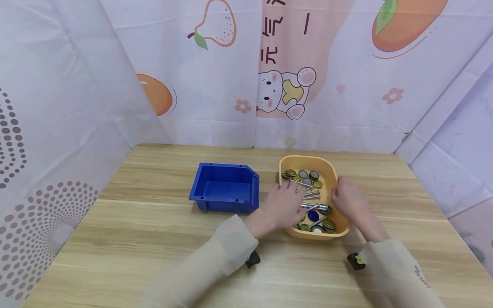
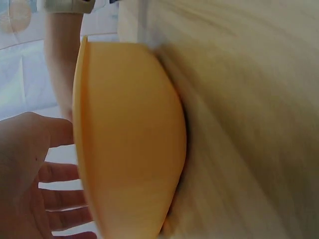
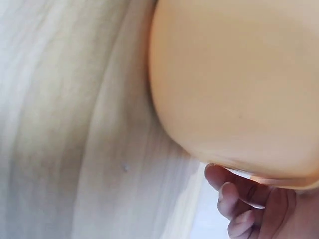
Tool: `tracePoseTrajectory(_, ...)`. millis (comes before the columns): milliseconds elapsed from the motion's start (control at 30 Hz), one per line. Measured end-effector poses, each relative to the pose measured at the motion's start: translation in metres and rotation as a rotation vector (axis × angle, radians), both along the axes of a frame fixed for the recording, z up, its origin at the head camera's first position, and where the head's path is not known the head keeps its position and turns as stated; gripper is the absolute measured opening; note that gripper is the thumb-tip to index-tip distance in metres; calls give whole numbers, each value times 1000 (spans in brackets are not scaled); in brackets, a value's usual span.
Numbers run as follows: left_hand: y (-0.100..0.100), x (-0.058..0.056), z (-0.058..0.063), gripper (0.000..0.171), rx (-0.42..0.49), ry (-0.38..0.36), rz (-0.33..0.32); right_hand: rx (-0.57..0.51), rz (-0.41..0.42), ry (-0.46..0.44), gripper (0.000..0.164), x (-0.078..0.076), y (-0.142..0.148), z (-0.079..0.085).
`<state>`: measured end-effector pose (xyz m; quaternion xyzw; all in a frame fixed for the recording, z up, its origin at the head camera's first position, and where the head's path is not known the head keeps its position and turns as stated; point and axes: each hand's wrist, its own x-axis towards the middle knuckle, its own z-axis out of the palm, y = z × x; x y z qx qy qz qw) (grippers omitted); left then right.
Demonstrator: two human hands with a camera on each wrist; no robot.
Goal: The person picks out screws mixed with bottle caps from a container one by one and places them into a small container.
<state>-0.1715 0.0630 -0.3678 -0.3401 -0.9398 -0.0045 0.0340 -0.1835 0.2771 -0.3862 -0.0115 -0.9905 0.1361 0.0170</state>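
A yellow tray (image 1: 330, 171) sits on the wooden table (image 1: 154, 239), holding several bottle caps (image 1: 304, 174) and several metal bolts (image 1: 311, 196). My left hand (image 1: 283, 203) lies over the tray's left rim, its fingers reaching in near a bolt. In the left wrist view the tray's outer wall (image 2: 129, 139) fills the middle, and my left hand (image 2: 30, 174) shows relaxed, spread fingers beyond the rim. My right hand (image 1: 348, 199) rests on the tray's right rim. In the right wrist view its fingers (image 3: 234, 199) curl over the rim of the tray (image 3: 234, 84).
An empty blue bin (image 1: 225, 192) stands just left of the tray, close to my left wrist. Printed cloth walls enclose the table at the back and both sides. Bare wood (image 3: 75, 124) lies beside the tray.
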Motion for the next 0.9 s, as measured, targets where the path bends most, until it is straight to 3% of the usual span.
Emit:
tracePoseTrajectory(67,6,2,-2,49,-9,-16,-14,0,-7,-3,32,0,-1,-1)
tracePoseTrajectory(200,16,4,-2,41,-46,20,-70,-1,-20,8,30,-1,-3,-4)
tracePoseTrajectory(333,25,6,-2,28,-27,30,-108,-5,-27,14,31,-2,-4,-7)
tracePoseTrajectory(633,40,2,-13,25,-19,-159,-48,-10,-24,7,34,-2,-3,-8)
tracePoseTrajectory(900,50,5,-16,23,0,-246,-9,-13,-21,-20,34,-1,-2,-7)
